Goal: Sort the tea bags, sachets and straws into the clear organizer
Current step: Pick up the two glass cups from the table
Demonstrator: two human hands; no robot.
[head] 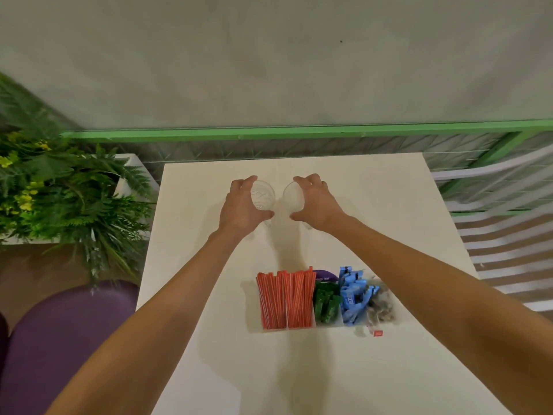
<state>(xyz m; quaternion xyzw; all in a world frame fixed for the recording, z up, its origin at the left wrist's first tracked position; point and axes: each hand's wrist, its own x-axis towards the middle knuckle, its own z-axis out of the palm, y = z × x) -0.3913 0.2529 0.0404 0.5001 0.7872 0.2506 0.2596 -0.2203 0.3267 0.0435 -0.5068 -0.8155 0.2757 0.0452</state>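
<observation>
Your clear organizer (328, 324) sits on the white table (299, 378), on the near half, a bit right of centre, between your forearms. It is filled left to right:
- Red-and-white striped straws (285, 301) fill the two left compartments, leaning back.
- Green sachets (326, 304) come next, with a purple item (325, 275) just behind them. You cannot tell what it is.
- Blue sachets (353, 298) stand packed upright.
- Tea bags (381, 308) in clear wrappers take the rightmost slot.
- One red tag (378, 333) lies on the table just in front of the organizer's right end.

Both your hands are far from it, up at the far half of the table. Your left hand (244, 205) is curled round the left glass (263, 194), thumb on the near side and fingers over the far rim. Your right hand (317, 202) wraps the right glass (294, 196) the same way. The two glasses are just beside each other. You cannot tell whether they touch.

Edges and room:
- The far table edge is close behind the glasses, with a green rail (269, 133) beyond it.
- The left edge borders a leafy plant (74, 190) and a purple seat (59, 339).
- The right edge has a white slatted chair (508, 235) past it.
- Bare tabletop shows between glasses and organizer, left of the straws, and in front of the organizer toward you.
</observation>
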